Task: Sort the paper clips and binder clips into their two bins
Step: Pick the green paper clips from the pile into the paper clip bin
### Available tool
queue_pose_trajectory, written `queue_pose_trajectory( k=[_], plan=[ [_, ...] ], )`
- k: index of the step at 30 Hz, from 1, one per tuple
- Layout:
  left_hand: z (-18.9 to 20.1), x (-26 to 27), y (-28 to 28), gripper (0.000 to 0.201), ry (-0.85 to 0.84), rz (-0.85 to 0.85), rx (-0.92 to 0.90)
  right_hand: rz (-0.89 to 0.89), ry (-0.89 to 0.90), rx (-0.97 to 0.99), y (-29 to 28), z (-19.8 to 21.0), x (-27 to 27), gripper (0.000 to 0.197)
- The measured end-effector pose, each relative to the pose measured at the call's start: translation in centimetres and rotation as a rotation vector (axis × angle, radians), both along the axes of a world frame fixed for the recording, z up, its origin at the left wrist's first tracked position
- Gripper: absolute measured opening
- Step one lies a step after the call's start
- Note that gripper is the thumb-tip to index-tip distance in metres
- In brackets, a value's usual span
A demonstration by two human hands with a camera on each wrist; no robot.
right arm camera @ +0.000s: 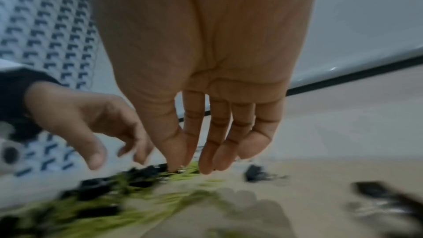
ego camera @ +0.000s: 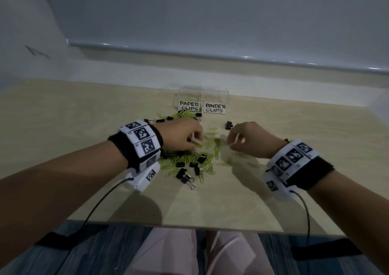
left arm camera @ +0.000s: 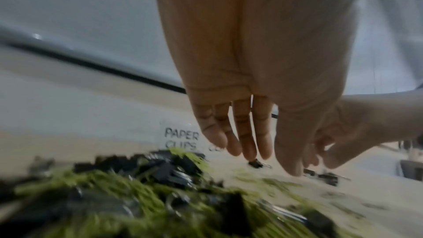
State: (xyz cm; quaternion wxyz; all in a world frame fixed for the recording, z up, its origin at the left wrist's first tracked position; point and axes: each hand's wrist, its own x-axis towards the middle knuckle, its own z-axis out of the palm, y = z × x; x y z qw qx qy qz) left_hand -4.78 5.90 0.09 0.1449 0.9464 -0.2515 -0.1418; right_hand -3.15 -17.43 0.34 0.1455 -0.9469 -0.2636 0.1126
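Observation:
Loose green paper clips [ego camera: 189, 158] and black binder clips [ego camera: 185, 176] lie mixed in a pile on the tan table. Behind it stand two clear bins, labelled PAPER CLIPS [ego camera: 189, 105] and BINDER CLIPS [ego camera: 215, 108]. My left hand [ego camera: 195, 140] hovers over the pile's far part. The left wrist view shows its fingers [left arm camera: 249, 144] hanging straight with nothing in them. My right hand [ego camera: 232, 142] hangs just right of the pile, fingers [right arm camera: 217, 151] pointing down, thumb close beside the index finger. No clip shows between them. A single binder clip [ego camera: 229, 125] lies beyond the right hand.
More clips are scattered right in front of the bins [ego camera: 185, 114]. The table's near edge [ego camera: 210, 225] is above my lap. A wall with a grey ledge [ego camera: 210, 53] runs behind the bins. Cables trail from both wrist bands.

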Motion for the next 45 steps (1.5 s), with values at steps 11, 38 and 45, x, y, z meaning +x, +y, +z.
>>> queue_pose_trajectory(
  k=[11,38,45],
  plan=[
    [-1.9,-0.6,0.0,0.024,0.056,0.098,0.005,0.005,0.01,-0.128,7.3,-2.4,-2.2,0.026],
    [-2.6,-1.5,1.4,0.019,0.243,0.317,-0.75,-0.192,0.344,0.746,5.6,-2.4,-1.4,0.019],
    [-2.6,-1.3,1.9,0.01,0.138,0.346,-0.644,-0.192,0.372,0.75,4.9,-2.1,-1.6,0.012]
  ],
)
